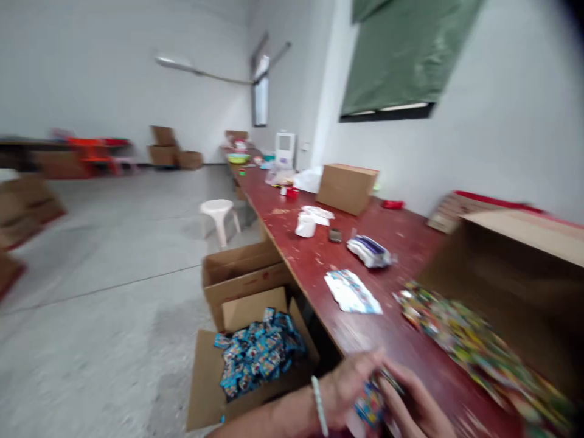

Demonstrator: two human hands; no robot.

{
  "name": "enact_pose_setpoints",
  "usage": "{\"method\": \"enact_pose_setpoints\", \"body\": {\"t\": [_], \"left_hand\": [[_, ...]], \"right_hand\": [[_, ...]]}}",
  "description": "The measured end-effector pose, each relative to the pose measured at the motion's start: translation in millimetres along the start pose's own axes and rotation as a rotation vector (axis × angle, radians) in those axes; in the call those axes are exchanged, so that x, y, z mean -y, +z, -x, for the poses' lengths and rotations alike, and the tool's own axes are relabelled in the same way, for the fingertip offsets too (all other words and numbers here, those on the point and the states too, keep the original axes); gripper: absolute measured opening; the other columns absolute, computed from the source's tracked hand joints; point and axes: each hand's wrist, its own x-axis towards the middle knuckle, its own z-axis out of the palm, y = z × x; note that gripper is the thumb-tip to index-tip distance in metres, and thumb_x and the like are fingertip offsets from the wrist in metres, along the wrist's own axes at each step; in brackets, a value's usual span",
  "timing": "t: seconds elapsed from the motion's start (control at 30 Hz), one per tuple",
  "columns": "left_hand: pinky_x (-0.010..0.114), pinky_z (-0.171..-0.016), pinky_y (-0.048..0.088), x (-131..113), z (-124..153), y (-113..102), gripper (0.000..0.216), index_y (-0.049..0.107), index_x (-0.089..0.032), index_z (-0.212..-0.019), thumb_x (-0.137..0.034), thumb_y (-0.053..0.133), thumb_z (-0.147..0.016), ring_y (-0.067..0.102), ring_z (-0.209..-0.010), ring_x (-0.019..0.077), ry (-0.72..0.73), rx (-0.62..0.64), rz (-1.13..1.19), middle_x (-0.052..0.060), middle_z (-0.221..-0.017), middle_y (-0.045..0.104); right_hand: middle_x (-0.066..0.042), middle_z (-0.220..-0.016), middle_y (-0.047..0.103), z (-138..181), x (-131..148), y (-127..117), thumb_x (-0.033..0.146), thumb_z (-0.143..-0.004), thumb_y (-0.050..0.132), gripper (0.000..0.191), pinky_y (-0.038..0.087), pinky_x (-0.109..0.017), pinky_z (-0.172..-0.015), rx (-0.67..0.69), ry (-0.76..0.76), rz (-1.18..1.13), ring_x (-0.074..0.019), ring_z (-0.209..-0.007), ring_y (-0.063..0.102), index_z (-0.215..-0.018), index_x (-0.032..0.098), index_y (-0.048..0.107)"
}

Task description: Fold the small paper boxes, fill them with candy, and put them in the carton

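My left hand (349, 386), with a pale beaded bracelet at the wrist, is closed around a small blue printed packet (369, 404) low in the view. My right hand (417, 404) meets it from the right, its fingers curled on the same packet. Motion blur hides the exact finger contacts. Below and to the left, an open cardboard box (205, 383) holds a heap of similar blue packets (260, 350). Colourful flat wrappers (465, 340) spill out of a tipped carton (502, 267) onto the table to the right.
The red table (314, 267) runs along the wall. On it lie a printed sheet (352, 292), a wipes pack (369, 251), crumpled tissue (306, 224) and a closed carton (347, 188). A white stool (218, 210) and another open box (241, 274) stand on the floor.
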Motion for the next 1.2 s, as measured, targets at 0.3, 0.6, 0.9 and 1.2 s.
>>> {"method": "enact_pose_setpoints", "body": {"t": [0.3,0.6,0.9,1.2], "left_hand": [[0.025,-0.064,0.049,-5.0,-10.1,-3.3,0.045,0.050,-0.021,-0.121,-0.035,0.068,-0.082,0.065,-0.075,0.0165,-0.084,0.123,-0.089,0.006,-0.091,0.068],[0.026,-0.067,0.043,-25.5,-29.9,-64.5,0.043,0.061,-0.019,-0.097,-0.024,0.081,-0.059,0.052,-0.069,0.0129,-0.148,0.146,-0.372,-0.002,-0.076,0.058],[0.023,-0.061,0.042,-54.2,-47.0,-94.1,0.038,0.066,-0.020,-0.093,-0.023,0.076,-0.056,0.052,-0.071,0.0142,-0.424,0.401,-1.109,-0.003,-0.082,0.060],[0.020,-0.056,0.042,-46.1,-62.7,-23.3,0.037,0.049,-0.019,-0.110,-0.030,0.060,-0.077,0.058,-0.062,0.0099,-0.237,0.258,-0.580,0.003,-0.092,0.065]], "right_hand": [[-0.010,-0.116,0.067,-39.1,-44.9,-87.8,0.048,-0.089,0.055,0.044,0.052,-0.034,-0.082,-0.243,0.115,0.202,-0.0243,-0.098,0.064,-0.121,0.020,0.064],[-0.018,-0.119,0.063,-62.2,-146.7,-216.3,0.033,-0.076,0.054,0.041,0.029,-0.054,-0.105,-0.617,0.439,0.572,-0.0366,-0.117,0.051,-0.109,0.014,0.069],[-0.008,-0.090,0.072,-50.9,-145.0,-171.8,0.048,-0.068,0.069,0.047,0.049,-0.039,-0.078,-0.480,0.504,0.284,-0.0270,-0.083,0.064,-0.103,0.018,0.069],[-0.006,-0.093,0.071,-45.7,-46.9,-106.4,0.043,-0.069,0.081,0.047,0.052,-0.028,-0.067,-0.175,0.496,-0.446,-0.0172,-0.074,0.064,-0.107,0.019,0.069]]}}
